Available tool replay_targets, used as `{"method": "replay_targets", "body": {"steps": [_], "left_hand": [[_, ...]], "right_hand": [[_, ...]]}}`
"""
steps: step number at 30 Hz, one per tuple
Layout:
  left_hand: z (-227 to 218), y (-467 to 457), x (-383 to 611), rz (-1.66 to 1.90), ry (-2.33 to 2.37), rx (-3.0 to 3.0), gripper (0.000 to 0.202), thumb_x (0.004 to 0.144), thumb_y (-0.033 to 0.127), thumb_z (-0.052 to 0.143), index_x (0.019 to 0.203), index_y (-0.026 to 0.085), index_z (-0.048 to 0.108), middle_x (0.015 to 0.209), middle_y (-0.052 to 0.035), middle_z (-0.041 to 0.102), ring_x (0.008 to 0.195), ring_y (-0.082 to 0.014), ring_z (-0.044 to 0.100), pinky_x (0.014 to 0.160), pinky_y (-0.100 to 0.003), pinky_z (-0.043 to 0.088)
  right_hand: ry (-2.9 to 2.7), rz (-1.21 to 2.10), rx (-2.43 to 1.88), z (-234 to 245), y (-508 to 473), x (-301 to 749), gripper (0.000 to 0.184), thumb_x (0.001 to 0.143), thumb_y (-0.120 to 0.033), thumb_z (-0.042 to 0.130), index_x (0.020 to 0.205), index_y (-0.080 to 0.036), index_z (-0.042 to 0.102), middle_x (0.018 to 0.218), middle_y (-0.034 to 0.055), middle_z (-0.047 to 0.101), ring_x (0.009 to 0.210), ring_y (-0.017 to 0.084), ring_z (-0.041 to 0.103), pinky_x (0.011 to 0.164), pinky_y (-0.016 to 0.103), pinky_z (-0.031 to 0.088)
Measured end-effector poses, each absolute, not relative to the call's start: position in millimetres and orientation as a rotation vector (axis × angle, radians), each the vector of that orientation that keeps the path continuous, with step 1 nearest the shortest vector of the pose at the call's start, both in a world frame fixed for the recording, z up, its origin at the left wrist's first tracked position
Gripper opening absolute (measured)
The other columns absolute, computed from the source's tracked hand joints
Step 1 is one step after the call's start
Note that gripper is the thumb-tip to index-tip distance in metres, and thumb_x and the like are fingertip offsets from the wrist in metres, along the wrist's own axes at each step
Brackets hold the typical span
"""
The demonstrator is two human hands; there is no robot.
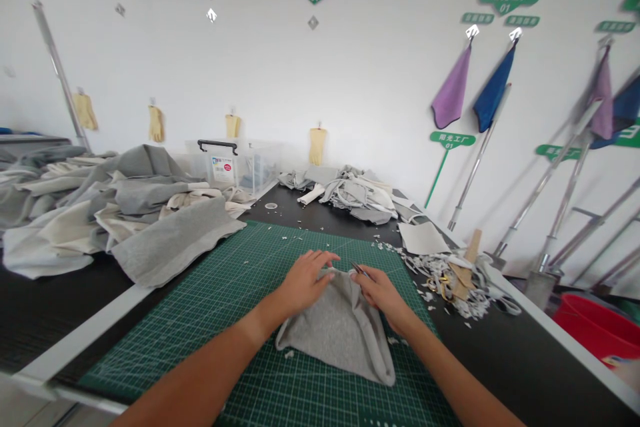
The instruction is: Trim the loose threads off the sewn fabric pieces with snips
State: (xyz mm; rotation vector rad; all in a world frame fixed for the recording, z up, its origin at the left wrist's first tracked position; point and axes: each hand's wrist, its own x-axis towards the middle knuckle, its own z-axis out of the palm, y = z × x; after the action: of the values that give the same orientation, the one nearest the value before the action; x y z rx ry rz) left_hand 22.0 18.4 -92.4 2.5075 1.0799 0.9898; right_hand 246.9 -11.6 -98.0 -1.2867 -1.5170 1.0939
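A light grey piece of knit fabric (335, 330), folded and partly gathered, lies on the green cutting mat (180, 327). My left hand (305, 280) rests at its upper left edge, fingers stretched out and thumb apart from them. At the upper right edge, my right hand (377, 290) is closed around small metal scissors (358, 269). Their pointed tips stick out towards my left hand, while the handles are hidden in the palm. The right fingers also touch the fabric's edge.
Grey and cream fabric (145, 193) is heaped at the left, beside a clear plastic box (220, 167). Another fabric pile (357, 193) lies at the back. Scraps (470, 300) surround gold-handled scissors (444, 288) at the right. A red bucket (595, 327) stands beyond the table edge.
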Motion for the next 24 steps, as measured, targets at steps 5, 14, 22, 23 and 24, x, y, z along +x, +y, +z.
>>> {"method": "replay_targets", "body": {"steps": [5,14,22,23,24], "left_hand": [[-97.4,10.1,32.2,0.981,0.877,2.480,0.029,0.095,0.030,0.060,0.124,0.029,0.062,0.120,-0.0004,0.067,0.112,-0.0217,0.056,0.102,-0.037,0.038],[-93.8,5.7,34.1,0.982,0.973,2.479,0.014,0.097,0.034,0.056,0.100,0.025,0.067,0.100,-0.0006,0.070,0.097,-0.0207,0.058,0.092,-0.035,0.040],[-95.0,6.5,34.9,0.968,1.083,2.439,0.009,0.095,0.032,0.058,0.097,0.026,0.065,0.091,0.0028,0.070,0.092,-0.0187,0.058,0.085,-0.033,0.037],[-95.0,7.0,34.7,0.964,1.100,2.439,0.009,0.095,0.032,0.058,0.098,0.026,0.065,0.090,0.0027,0.070,0.092,-0.0191,0.058,0.086,-0.033,0.036],[-95.1,7.5,34.5,0.959,1.117,2.441,0.010,0.095,0.031,0.058,0.099,0.026,0.065,0.088,0.0025,0.070,0.093,-0.0197,0.058,0.086,-0.033,0.036]], "right_hand": [[-1.560,1.233,-1.194,-90.1,-20.1,241.9,0.030,0.088,-0.049,0.064,0.086,-0.018,0.060,0.059,-0.0085,0.030,0.050,0.008,0.022,0.044,0.023,0.015],[-1.632,1.111,-1.219,-89.7,-21.0,240.4,0.034,0.087,-0.052,0.067,0.084,-0.018,0.062,0.063,-0.0070,0.037,0.050,0.008,0.027,0.043,0.023,0.021],[-1.627,0.923,-1.280,-100.3,-9.4,244.8,0.032,0.089,-0.047,0.061,0.080,-0.017,0.065,0.056,-0.0058,0.036,0.053,0.010,0.032,0.049,0.023,0.025],[-1.612,0.907,-1.291,-101.9,-8.3,245.7,0.031,0.089,-0.047,0.061,0.080,-0.017,0.065,0.056,-0.0057,0.036,0.053,0.010,0.032,0.049,0.023,0.025],[-1.598,0.893,-1.303,-103.0,-7.4,246.6,0.031,0.089,-0.047,0.060,0.081,-0.017,0.066,0.055,-0.0057,0.036,0.053,0.010,0.032,0.050,0.023,0.025]]}}
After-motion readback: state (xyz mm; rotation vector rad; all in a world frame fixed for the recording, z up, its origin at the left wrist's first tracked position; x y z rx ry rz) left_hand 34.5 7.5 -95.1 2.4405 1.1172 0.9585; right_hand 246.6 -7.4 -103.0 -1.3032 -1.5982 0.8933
